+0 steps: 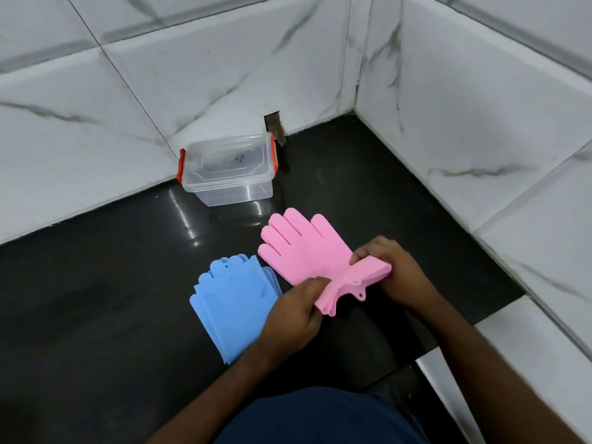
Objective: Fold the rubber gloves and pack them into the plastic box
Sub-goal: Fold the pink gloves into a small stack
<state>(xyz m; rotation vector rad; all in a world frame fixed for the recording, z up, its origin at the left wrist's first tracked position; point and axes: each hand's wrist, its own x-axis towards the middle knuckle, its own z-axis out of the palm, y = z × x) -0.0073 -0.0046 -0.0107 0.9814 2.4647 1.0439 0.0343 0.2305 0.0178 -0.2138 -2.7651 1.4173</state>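
Pointing up-left: pink gloves' (304, 251) fingers

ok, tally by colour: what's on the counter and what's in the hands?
Pink gloves: 1 stack, gripped at the cuff by the left hand and the right hand; number of layers can't be told.
Blue gloves: 1 stack lying on the black counter; several layers, exact number unclear.
Clear plastic box with red clips: 1, lid on.
Total: 3 items.
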